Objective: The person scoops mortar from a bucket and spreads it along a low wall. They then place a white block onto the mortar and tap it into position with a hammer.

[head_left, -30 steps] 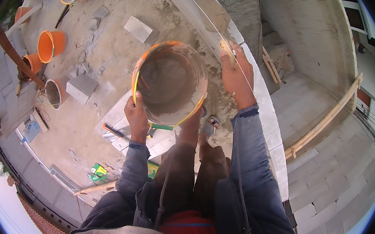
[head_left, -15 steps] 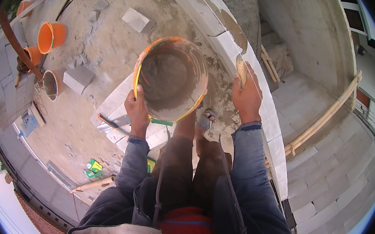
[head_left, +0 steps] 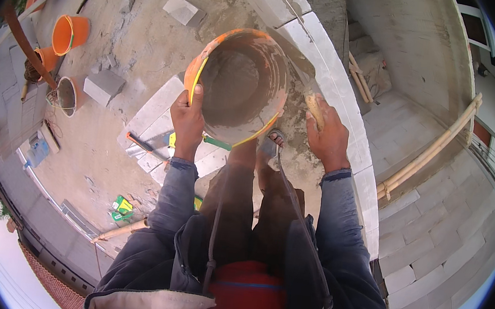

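Observation:
My left hand (head_left: 188, 119) grips the left rim of an orange bucket (head_left: 272, 112), its thumb over the edge by the yellow handle. Grey wet mortar (head_left: 231, 75) lies inside the bucket, whose walls are smeared with it. My right hand (head_left: 328, 137) is closed around the pale wooden handle of a trowel (head_left: 313, 111). The trowel's blade is coated in mortar and is close beside the bucket's right rim. To the right of both runs a low wall of pale blocks (head_left: 334, 61), with a string line along its top.
Pale blocks (head_left: 156, 116) lie under and left of the bucket, with an orange-handled tool (head_left: 140, 142) on them. Loose blocks (head_left: 181, 10) and orange buckets (head_left: 69, 35) stand farther left. Bamboo poles (head_left: 432, 157) lean beyond the wall, over a lower area.
My right hand has drawn the trowel left, off the wall and toward the bucket. The bucket has shifted away from me and slightly right in my left hand.

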The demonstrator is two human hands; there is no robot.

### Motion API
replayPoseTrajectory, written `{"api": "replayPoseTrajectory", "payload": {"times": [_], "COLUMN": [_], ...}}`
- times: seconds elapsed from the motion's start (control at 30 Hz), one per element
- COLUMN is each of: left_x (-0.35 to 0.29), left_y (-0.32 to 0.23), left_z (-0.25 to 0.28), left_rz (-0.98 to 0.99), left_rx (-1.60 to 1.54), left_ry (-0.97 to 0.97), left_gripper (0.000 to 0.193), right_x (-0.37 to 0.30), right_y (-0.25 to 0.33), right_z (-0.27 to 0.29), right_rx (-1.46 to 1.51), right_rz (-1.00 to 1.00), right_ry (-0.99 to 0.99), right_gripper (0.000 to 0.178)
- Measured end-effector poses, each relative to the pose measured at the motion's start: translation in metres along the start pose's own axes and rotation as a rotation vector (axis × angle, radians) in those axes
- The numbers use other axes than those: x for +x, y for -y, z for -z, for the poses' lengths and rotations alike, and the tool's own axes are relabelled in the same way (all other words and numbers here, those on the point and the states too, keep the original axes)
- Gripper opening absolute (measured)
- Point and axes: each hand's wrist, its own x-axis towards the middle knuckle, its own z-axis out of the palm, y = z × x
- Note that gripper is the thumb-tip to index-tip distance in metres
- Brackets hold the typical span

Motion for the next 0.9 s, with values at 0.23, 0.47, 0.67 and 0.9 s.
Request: {"api": "replayPoseTrajectory", "payload": {"times": [0.23,0.47,0.67,0.9], "left_x": [-0.008,-0.010,0.014,0.020], "left_y": [-0.037,-0.044,-0.031,-0.004], "left_z": [-0.013,-0.007,-0.009,-0.025], "left_rz": [-0.169,-0.242,-0.162,-0.076], "left_rx": [0.201,0.220,-0.007,-0.190], "left_ry": [0.141,0.080,0.044,0.012], "left_gripper": [0.059,0.058,0.052,0.042], "right_x": [0.015,-0.017,-0.043,-0.015], "right_y": [0.028,-0.005,-0.007,-0.027], "right_z": [-0.046,-0.087,-0.028,-0.014], "right_rx": [-0.152,0.667,0.960,1.274], "right_rz": [-0.136,-0.441,-0.630,-0.734], "right_ry": [0.298,0.285,0.359,0.311], "right_gripper": [0.051,0.044,0.037,0.039]}}
